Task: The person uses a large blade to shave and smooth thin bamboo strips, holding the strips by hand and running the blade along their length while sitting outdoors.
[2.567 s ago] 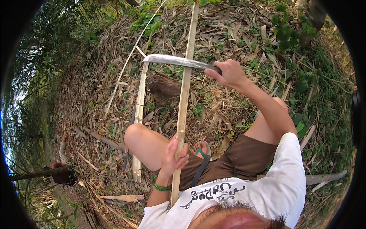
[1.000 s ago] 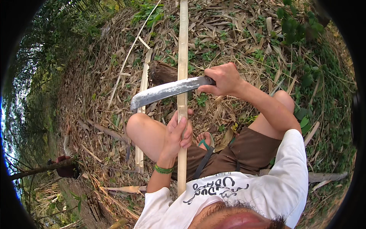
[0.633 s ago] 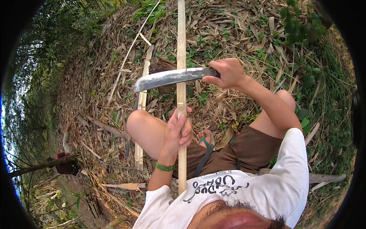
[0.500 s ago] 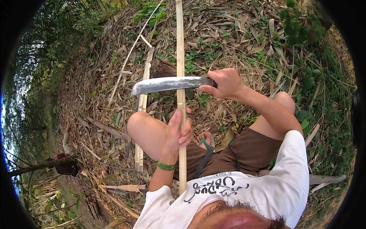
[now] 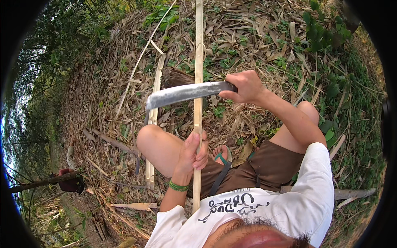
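Note:
A long pale split-bamboo strip (image 5: 199,62) runs upright through the view, from my chest out past the far edge. My left hand (image 5: 194,153) is wrapped round it just in front of my lap, the thumb lying along the strip. In my right hand (image 5: 245,87) is the dark handle of a machete. Its broad, worn grey blade (image 5: 186,94) lies crosswise over the strip, tip to the left, a short way beyond my left hand. A thin curled shaving (image 5: 202,48) stands off the strip farther up.
A dark stump (image 5: 175,77) stands behind the blade. More pale strips (image 5: 157,82) lie left of it, beside my bent knee. Dry leaves (image 5: 256,41) and low green plants cover the ground. Another person (image 5: 71,173) is at the far left, near a branch (image 5: 45,182).
The machete has tilted, its tip now lower and slightly to the right. My left hand has slid a little nearer to me. The strip's far part has shifted right, and a curled shaving shows.

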The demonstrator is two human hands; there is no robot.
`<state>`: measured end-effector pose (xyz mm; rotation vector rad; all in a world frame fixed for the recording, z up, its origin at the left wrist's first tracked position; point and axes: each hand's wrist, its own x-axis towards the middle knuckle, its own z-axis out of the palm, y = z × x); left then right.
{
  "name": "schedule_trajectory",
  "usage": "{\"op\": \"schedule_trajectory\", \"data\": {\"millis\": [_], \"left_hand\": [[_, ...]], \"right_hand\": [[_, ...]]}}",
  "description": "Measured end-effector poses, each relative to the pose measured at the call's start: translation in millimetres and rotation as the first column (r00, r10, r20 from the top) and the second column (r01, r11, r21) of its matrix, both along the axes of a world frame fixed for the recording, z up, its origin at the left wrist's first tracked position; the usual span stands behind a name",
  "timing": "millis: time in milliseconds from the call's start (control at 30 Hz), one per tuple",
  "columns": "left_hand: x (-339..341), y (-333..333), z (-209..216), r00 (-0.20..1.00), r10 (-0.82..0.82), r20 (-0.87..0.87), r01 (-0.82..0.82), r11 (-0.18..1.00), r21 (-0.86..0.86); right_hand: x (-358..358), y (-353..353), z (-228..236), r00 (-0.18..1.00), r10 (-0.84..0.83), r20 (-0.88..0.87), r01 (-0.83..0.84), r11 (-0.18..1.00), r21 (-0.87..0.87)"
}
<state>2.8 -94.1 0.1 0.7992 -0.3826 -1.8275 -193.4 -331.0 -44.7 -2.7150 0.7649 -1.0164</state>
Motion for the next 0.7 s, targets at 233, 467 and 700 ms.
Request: {"op": "schedule_trajectory", "data": {"millis": [233, 467, 700], "left_hand": [[-5.7, 22.3, -2.6, 0.995, -0.099, -0.013, 0.099, 0.995, 0.025], [-4.6, 26.4, 3.8, 0.997, -0.080, 0.014, 0.079, 0.996, 0.047], [-4.6, 31.1, -0.8, 0.995, -0.081, -0.059, 0.082, 0.997, 0.014]], "right_hand": [[-19.6, -49.7, 2.2, 0.984, -0.180, 0.001, 0.176, 0.962, 0.208], [-19.7, -13.9, 12.7, 0.999, -0.036, -0.004, 0.036, 0.997, 0.061], [-20.1, -6.9, 19.9, 0.998, -0.056, -0.032, 0.058, 0.996, 0.063]]}}
